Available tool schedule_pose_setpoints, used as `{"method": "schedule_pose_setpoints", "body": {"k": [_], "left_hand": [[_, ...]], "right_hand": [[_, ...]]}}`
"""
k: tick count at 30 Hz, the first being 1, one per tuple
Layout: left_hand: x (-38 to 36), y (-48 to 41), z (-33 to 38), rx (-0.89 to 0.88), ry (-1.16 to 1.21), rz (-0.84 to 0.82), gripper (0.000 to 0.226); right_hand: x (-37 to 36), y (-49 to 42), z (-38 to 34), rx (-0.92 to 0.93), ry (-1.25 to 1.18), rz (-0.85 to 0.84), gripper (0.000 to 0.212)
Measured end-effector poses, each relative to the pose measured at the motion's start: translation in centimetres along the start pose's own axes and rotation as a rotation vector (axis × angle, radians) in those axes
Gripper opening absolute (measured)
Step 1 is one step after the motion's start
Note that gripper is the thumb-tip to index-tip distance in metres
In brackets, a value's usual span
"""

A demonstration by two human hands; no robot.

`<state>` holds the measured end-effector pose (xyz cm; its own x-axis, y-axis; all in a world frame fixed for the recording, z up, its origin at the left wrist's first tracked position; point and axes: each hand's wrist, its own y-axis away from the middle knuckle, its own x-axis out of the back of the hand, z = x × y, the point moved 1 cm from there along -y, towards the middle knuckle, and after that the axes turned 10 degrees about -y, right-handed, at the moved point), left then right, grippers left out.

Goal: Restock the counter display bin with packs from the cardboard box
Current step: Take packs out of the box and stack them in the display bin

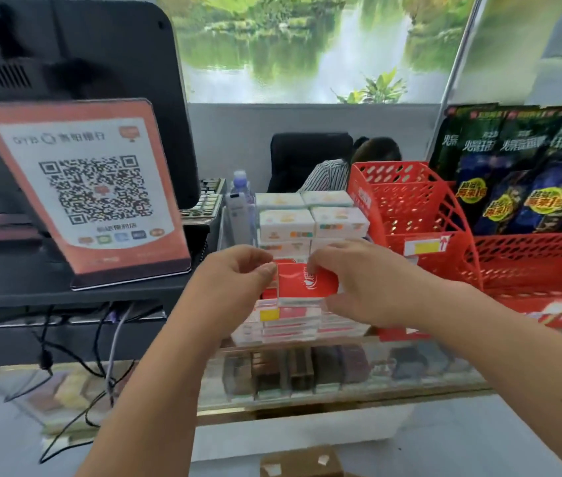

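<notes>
Standing leftmost, a QR-code sign (90, 191) has blurred lettering. The left hand (238, 270) and right hand (351, 280) pinch a red pack (307, 284), its white logo unreadable, over the clear display bin (289, 333). The cardboard box (301, 463) sits below, with a red rack (420, 215) to the right.

The glass-topped surface (410, 368) shows rows of dark packs (301, 373) in the case beneath it. On it stands a clear display bin (291, 333) stacked with white and red packs (286, 222), with a red perforated rack (420, 208) just beside it on the right. A black stand (66, 299) with trailing cables (114, 339) sits at the left.
</notes>
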<state>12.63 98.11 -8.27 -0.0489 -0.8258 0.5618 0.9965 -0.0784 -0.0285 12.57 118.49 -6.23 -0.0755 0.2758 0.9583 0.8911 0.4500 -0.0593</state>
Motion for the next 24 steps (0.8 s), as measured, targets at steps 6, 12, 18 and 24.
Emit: {"method": "schedule_pose_setpoints", "body": {"k": [6, 12, 18, 24], "left_hand": [[-0.7, -2.4, 1.6, -0.007, -0.074, 0.01, 0.014], [-1.8, -3.9, 1.0, 0.02, -0.107, 0.028, 0.013], [-2.4, -4.2, -0.2, 0.045, -0.094, 0.023, 0.014], [-2.8, -4.0, -0.1, 0.031, -0.045, 0.002, 0.013]], "right_hand": [[-1.6, -6.3, 3.3, 0.011, -0.031, -0.158, 0.038], [-4.5, -9.4, 4.9, 0.092, -0.142, -0.283, 0.026], [-5.6, -10.0, 5.2, 0.051, -0.261, -0.337, 0.025], [-5.5, -9.4, 5.0, -0.02, -0.259, -0.297, 0.029]]}}
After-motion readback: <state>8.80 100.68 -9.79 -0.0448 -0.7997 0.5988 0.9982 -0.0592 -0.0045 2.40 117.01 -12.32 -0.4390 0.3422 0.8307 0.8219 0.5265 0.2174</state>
